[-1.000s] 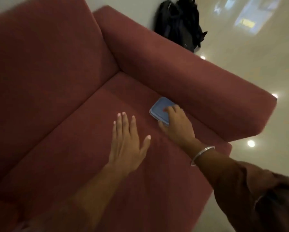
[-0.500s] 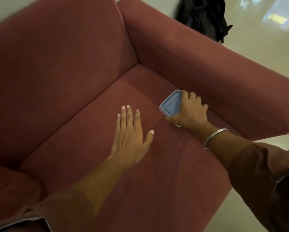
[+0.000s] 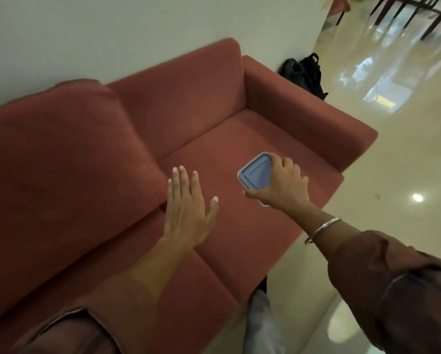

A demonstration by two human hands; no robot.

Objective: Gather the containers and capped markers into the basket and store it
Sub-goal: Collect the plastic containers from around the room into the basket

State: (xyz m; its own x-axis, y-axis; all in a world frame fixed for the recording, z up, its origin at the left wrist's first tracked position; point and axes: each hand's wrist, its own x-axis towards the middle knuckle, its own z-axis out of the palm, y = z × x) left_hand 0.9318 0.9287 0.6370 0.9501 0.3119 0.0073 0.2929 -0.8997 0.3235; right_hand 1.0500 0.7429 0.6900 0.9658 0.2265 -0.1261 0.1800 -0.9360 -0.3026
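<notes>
A small container with a blue rectangular lid (image 3: 254, 173) is gripped from its right side by my right hand (image 3: 282, 185), lifted a little above the red sofa seat (image 3: 239, 139). The thumb runs under its near edge and the fingers wrap its far corner. My left hand (image 3: 187, 208) hovers flat over the seat to the left of the container, fingers spread, holding nothing. No basket or markers are in view.
The red sofa's right armrest (image 3: 308, 116) rises just beyond the container, and a loose back cushion (image 3: 61, 154) lies at the left. A black backpack (image 3: 303, 72) sits on the glossy floor behind the armrest. Chair legs (image 3: 406, 11) stand at the far top right.
My right hand closed around the container and raised it off the seat, away from the armrest. The view pulled back and tilted up; my left hand stayed flat and open.
</notes>
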